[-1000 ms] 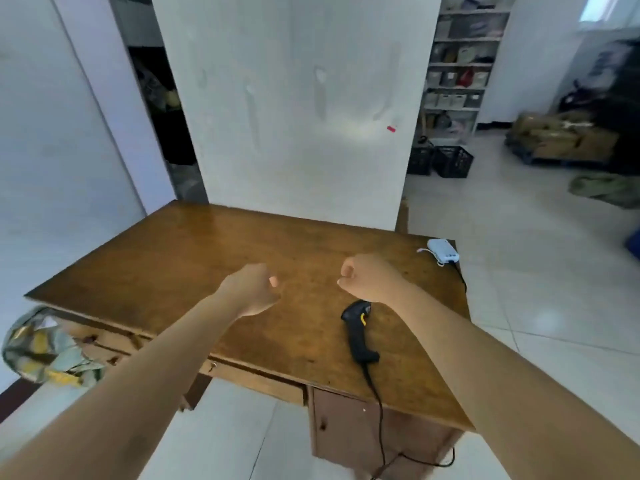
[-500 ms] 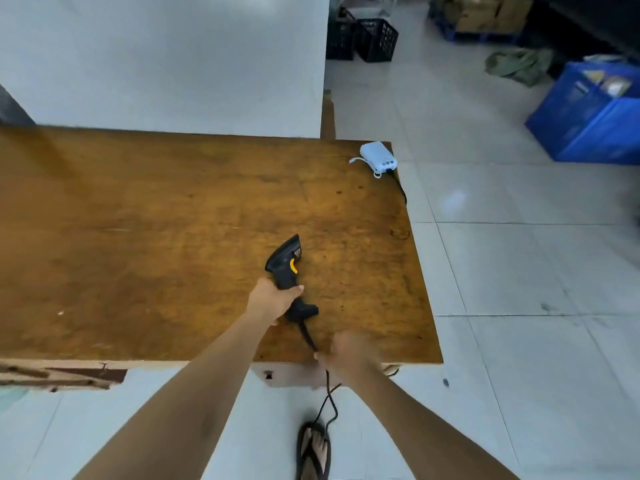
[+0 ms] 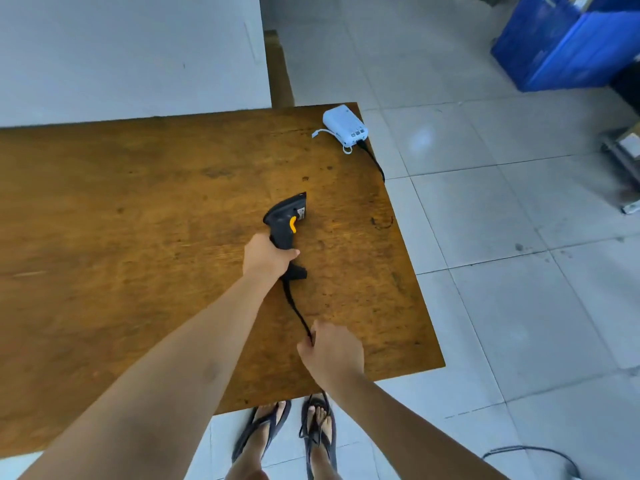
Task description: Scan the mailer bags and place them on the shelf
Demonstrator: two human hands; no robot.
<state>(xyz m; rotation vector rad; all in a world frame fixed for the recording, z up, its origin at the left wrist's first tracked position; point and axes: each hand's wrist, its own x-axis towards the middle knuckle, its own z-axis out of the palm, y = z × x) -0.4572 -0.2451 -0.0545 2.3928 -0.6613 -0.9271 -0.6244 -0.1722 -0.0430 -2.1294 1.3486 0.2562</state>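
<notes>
The wooden surface (image 3: 138, 237) filled most of the view, bare but for a few things near its right edge. No mailer bags showed anywhere in view, and no shelf either, so the task's own goods were out of sight at that moment. Off on the tiled floor, upper right, stood a blue crate (image 3: 568, 46); what it held could not be made out.

The left hand (image 3: 266, 258) had its fingers wrapped tight round the grip of the black scanner (image 3: 287, 223), whose head rested on the surface with the yellow trigger facing up. The scanner looked light, rigid plastic, easy to lift one-handed by that grip. The right hand (image 3: 332, 351) was closed on the scanner's cable (image 3: 294, 306) near the front edge, fingers pinched together round it. The cable seemed limp and likely to snag on the edge, so gathering slack was probably sensible.

At the far right corner lay a small white device (image 3: 344, 124), with a dark lead running off the edge.
</notes>
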